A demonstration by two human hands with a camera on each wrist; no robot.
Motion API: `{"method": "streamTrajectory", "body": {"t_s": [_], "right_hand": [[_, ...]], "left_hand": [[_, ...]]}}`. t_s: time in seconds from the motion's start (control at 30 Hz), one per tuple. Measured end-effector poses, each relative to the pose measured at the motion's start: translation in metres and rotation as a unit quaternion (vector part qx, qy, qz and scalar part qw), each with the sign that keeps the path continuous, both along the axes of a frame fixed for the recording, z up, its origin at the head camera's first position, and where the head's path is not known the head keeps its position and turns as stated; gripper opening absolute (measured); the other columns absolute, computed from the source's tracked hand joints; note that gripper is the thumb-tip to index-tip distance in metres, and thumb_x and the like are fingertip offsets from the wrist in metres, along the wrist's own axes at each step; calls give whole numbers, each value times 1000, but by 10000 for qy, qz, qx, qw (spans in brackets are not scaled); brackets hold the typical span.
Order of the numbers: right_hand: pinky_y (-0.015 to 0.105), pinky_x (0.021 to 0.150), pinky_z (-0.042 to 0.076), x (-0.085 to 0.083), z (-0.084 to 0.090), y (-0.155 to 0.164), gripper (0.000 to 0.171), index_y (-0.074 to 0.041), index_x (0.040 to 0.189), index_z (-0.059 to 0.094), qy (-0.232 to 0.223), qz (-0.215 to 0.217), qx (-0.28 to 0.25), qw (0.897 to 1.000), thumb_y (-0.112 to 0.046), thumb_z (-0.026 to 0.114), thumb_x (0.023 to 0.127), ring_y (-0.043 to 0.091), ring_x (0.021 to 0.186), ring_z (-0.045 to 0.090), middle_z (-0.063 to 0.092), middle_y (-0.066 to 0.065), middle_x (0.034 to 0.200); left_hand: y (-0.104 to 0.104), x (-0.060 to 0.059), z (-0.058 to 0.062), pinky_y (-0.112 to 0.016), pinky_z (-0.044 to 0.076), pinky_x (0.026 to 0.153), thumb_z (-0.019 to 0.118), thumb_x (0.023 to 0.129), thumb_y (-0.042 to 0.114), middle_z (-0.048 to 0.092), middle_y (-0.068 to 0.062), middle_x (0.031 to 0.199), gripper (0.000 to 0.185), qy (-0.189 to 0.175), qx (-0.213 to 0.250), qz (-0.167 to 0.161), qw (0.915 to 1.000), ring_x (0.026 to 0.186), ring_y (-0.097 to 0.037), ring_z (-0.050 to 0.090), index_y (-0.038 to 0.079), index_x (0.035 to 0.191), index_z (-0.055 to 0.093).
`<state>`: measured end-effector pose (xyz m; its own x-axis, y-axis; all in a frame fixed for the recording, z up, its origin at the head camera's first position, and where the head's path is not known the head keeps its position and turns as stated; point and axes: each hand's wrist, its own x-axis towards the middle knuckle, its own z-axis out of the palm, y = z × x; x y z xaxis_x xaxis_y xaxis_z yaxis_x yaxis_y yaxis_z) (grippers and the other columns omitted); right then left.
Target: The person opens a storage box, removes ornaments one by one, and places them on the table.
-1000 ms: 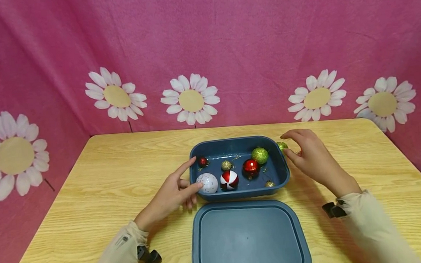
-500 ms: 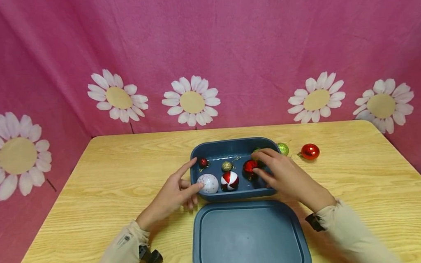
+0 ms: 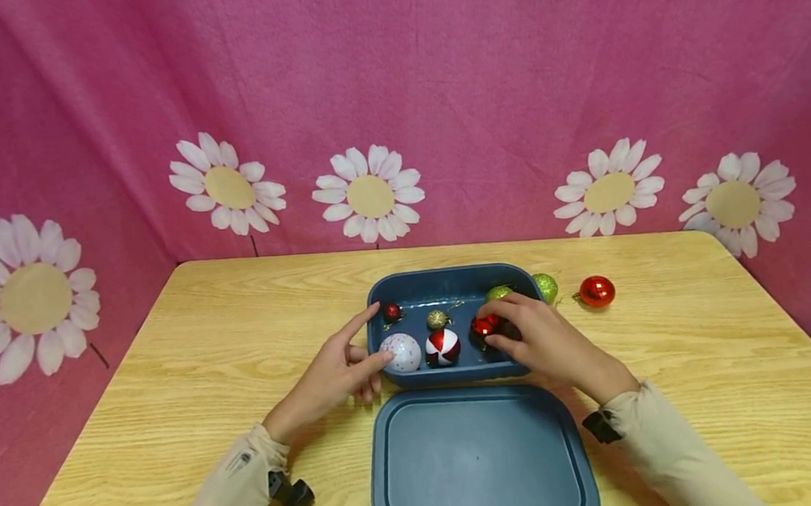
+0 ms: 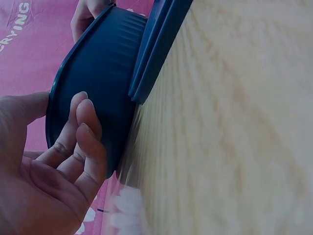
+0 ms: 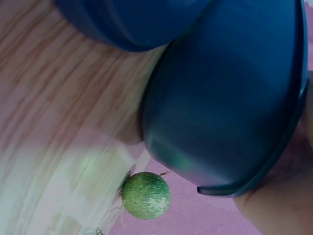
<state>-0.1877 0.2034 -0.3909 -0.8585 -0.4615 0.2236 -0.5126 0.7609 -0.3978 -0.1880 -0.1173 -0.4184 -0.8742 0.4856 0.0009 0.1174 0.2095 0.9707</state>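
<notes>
A blue tub [image 3: 451, 281] sits on the wooden table [image 3: 173, 382], and everything else is placed from it. The left hand [image 3: 336, 373] rests against the tub's left wall, fingers straight and relaxed: the index finger lies along the rim, the thumb touches the near-left corner, and the left wrist view shows the other fingertips [image 4: 83, 112] laid flat on the tub's outer wall [image 4: 98, 83], gripping nothing. The right hand [image 3: 537, 342] reaches over the tub's right side, its fingers and thumb curled round a shiny red bauble [image 3: 484, 326] that lies inside the tub toward its right; whether the bauble is lifted off the floor cannot be told. Also inside the tub: a white speckled ball [image 3: 402, 352] in the near-left corner just beside the left thumb, a red-and-white ball [image 3: 442, 347] right of it, a small dark red ball [image 3: 392, 312] at the far left, a small gold ball [image 3: 438, 319] near the middle, and a green glitter ball [image 3: 498, 292] at the far right, partly hidden by the right hand. Outside the tub, just beyond its far-right corner, lies a second green glitter ball [image 3: 545, 286], seen close in the right wrist view [image 5: 145, 195]; a red ball [image 3: 597, 291] lies further right of it. The lid [image 3: 479, 462] lies flat just in front of the tub, on the person's side.
</notes>
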Motion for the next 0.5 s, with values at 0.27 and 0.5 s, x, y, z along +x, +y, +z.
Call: {"method": "streamTrajectory", "body": {"t_s": [0.27, 0.5], "right_hand": [[34, 72, 52, 0, 2, -1, 33, -10, 118, 70, -305, -70, 63, 9995, -19, 78, 88, 19, 85, 59, 68, 5, 103], [34, 72, 50, -3, 0, -1, 35, -10, 121, 70, -383, -92, 114, 9992, -22, 77, 89, 18, 84, 58, 68, 3, 102]], "left_hand": [[1, 1, -1, -32, 54, 50, 66, 98, 22, 64, -14, 66, 74, -53, -134, 53, 9999, 53, -24, 60, 19, 159, 24], [1, 1, 1, -30, 54, 50, 67, 97, 24, 65, -14, 67, 75, -69, -215, 107, 9997, 54, -24, 61, 20, 159, 24]]}}
